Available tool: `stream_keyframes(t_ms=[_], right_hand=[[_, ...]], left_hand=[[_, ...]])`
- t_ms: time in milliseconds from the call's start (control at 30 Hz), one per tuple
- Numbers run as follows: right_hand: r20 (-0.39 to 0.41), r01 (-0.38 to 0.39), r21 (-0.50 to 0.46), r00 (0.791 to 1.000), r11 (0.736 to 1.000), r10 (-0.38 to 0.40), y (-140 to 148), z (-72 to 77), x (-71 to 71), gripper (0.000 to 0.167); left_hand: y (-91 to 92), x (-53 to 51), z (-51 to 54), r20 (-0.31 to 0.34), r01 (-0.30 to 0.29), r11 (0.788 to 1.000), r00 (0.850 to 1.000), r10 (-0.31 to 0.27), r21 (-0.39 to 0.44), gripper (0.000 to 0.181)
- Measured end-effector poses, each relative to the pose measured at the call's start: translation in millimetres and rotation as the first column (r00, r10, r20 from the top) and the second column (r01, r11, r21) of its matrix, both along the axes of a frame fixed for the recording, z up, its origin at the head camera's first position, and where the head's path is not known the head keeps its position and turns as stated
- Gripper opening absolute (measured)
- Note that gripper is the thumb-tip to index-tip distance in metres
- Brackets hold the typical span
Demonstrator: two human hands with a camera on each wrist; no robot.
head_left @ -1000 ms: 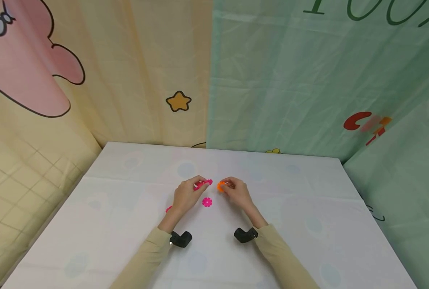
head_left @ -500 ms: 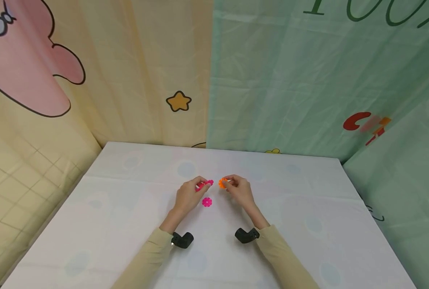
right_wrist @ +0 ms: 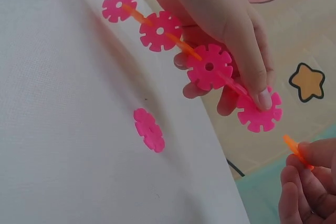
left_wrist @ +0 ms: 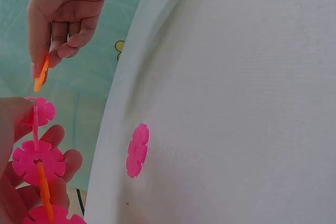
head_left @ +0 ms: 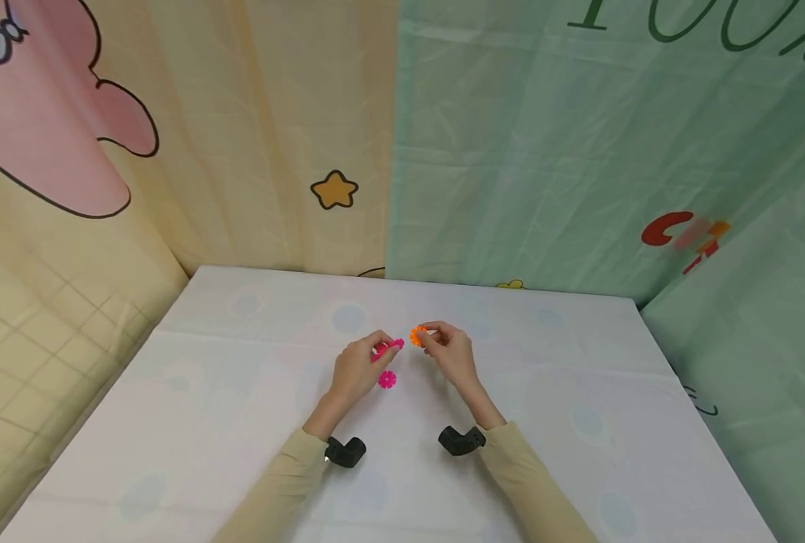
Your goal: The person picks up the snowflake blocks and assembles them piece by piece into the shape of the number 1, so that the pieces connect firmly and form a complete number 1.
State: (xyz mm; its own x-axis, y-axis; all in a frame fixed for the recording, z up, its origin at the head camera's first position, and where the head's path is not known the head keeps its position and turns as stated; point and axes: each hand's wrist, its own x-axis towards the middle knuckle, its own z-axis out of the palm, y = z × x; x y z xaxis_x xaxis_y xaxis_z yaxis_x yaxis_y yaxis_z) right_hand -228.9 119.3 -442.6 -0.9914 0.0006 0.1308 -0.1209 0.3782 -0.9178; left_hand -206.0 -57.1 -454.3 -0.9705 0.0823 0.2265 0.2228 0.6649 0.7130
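Note:
My left hand holds a chain of several pink notched snowflake discs joined by orange ones set crosswise. The thumb presses on the pink disc at the chain's end, seen best in the right wrist view. Between thumb and fingertips, my right hand pinches one orange snowflake disc, nearly edge-on in the left wrist view. A small gap separates this orange disc from the chain's end. One loose pink snowflake disc lies on the table below the hands. In the head view, the left hand hides most of the chain.
Under both arms is a table with a white cloth. A yellow curtain and a green curtain hang behind its far edge. Black wrist cameras sit on both forearms.
The left hand has shifted slightly right with the chain. The right hand has moved a little farther from the body with the orange disc. A pink bit beside the left wrist no longer shows.

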Motion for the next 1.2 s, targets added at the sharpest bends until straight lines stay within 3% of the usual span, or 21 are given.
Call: stream_keyframes(t_ms=[400,833,1200], right_hand=[[-0.066,-0.022,-0.055,0.998,0.998,0.018,-5.7,2.9,5.1,0.019],[-0.095,-0.054,0.024,0.994,0.998,0.056,-4.7,8.2,4.9,0.025],[-0.093,-0.051,-0.024,0.994,0.998,0.048,-4.7,9.0,4.8,0.019]], left_hand=[[2.9,0.0,2.4,-0.122,0.035,0.998,0.992,-0.04,-0.047,0.012],[5.8,-0.6,2.4,-0.194,0.051,0.995,0.979,-0.068,-0.091,0.008],[6.7,-1.6,2.1,-0.245,0.064,0.995,0.966,-0.081,-0.078,0.009]])
